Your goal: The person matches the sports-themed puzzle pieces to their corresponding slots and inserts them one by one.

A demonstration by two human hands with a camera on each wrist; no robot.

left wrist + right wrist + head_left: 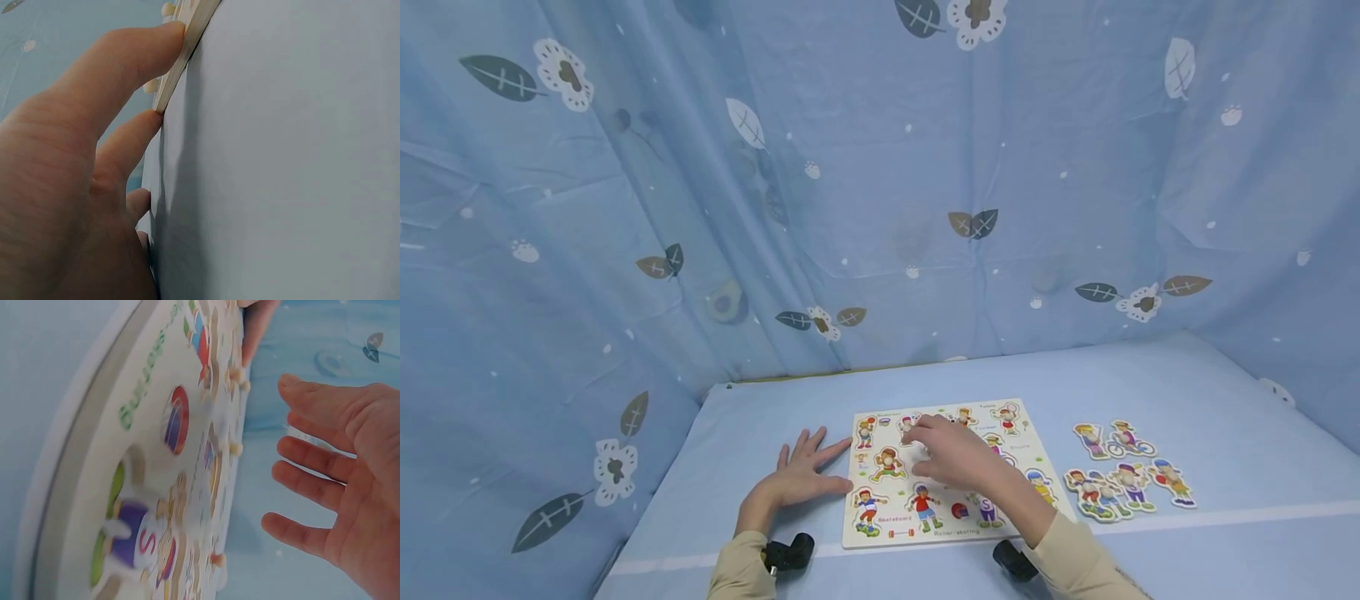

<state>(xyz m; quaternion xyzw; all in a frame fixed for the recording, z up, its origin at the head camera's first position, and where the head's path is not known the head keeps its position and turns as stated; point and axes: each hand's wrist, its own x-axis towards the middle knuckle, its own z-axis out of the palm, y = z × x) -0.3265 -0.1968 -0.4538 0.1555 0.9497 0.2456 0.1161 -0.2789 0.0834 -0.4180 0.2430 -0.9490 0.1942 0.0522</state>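
your left hand is lying spread wide beside the puzzle board, its thumb and forefinger touching the board's left edge. your right hand is hovering over the board's middle, empty, its fingers standing loosely apart and hiding some of the figures beneath. the board is lying flat on the table, well apart from the table's left edge, and its shallow figure-shaped hollows are showing coloured sports figures. a basketball figure is sitting by the board's upper left corner, a tennis figure by the upper right, and a skateboard figure by the lower left. a running figure is showing inward from the left edge, a roller skater is standing along the lower edge, and a purple figure with an s is lying toward the lower right corner. round wooden knobs are rising from the board; you cannot tell here how many hollows are holding pieces. out past the board's right edge, a baseball piece and a bicycle piece are lying on the table, with more loose pieces bunching closely just below them.
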